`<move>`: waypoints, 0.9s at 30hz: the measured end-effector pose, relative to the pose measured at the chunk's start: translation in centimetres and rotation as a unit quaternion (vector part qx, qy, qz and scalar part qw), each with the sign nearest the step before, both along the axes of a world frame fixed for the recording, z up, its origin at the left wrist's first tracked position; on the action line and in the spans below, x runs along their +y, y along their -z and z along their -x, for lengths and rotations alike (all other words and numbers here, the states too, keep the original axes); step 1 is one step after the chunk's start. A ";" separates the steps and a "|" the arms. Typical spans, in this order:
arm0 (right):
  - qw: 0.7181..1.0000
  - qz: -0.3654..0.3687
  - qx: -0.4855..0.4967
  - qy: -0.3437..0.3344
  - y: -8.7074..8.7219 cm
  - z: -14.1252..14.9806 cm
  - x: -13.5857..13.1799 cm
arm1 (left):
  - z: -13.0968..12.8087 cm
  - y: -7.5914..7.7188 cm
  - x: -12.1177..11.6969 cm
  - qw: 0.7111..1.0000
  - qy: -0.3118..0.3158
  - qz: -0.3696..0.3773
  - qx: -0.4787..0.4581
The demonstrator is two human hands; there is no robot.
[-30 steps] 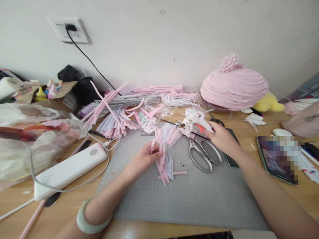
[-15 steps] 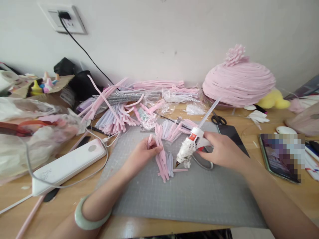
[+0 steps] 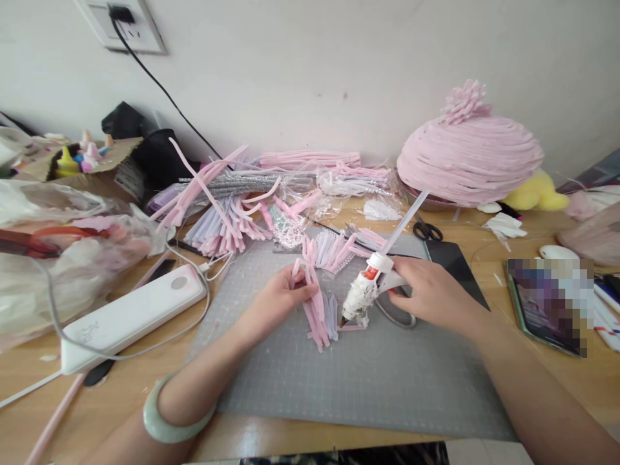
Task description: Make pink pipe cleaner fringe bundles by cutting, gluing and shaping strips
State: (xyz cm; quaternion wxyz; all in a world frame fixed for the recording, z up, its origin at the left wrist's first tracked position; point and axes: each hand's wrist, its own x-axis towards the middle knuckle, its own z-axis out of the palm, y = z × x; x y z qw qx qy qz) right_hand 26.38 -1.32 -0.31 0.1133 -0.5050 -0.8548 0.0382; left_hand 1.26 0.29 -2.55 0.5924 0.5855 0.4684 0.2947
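Note:
My left hand (image 3: 289, 292) pinches a pink pipe cleaner (image 3: 296, 271) bent into a loop, above the grey cutting mat (image 3: 271, 381). Beside those fingers lie several pink pipe-cleaner strips (image 3: 317, 320) and a few pale lilac strips (image 3: 331, 316). My right hand (image 3: 421, 290) is wrapped round the handle of a white hot glue gun (image 3: 361, 292). Its nozzle points down to the left, close to a short pink strip (image 3: 352, 328) on the mat. A clear glue stick (image 3: 407, 221) juts out of its back end.
Behind the mat are pink and lilac pipe-cleaner bundles (image 3: 223, 226) and a big pink dome (image 3: 469, 161). Black scissors (image 3: 427, 229) and a phone (image 3: 542, 310) lie to the right. A white power bank (image 3: 133, 320), its cable and a plastic bag (image 3: 62, 284) are at left.
The glue gun's nozzle has come slightly nearer the short pink strip. My left hand keeps its pinch on the pipe cleaner. The whole view has shifted a little.

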 end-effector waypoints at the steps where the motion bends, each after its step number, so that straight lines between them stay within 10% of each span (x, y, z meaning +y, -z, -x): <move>1: 1.000 0.001 -0.001 -0.001 0.0 0.0 0.0 | 0.0 0.0 0.0 1.000 0.004 0.003 -0.002; 27: 1.000 0.018 -0.017 -0.001 -0.2 -0.4 0.1 | 0.0 0.5 0.1 0.999 0.049 0.023 0.006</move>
